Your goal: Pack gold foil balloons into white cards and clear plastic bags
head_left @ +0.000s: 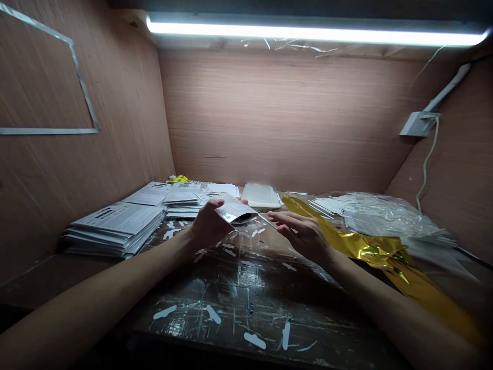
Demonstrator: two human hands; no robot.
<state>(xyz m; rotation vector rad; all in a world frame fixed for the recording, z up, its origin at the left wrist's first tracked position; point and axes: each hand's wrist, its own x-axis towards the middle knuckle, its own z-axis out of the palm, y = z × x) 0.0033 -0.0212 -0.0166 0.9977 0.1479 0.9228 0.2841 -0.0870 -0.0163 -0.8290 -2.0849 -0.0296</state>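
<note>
My left hand is closed around a printed white packet, whose right end bows into a dark gap. The packet is held tilted above the table. My right hand is just to the right of it, thumb and fingers together on a thin pale strip. The strip's far end points toward the packet's gap; whether it goes inside I cannot tell. Behind the packet lies a stack of whitish translucent sheets.
Piles of printed packets stand at the left. Gold foil runs along the right, beside clear plastic with white strips. Small white cut-outs are scattered over the dark table. A wooden wall closes the back, under a tube light.
</note>
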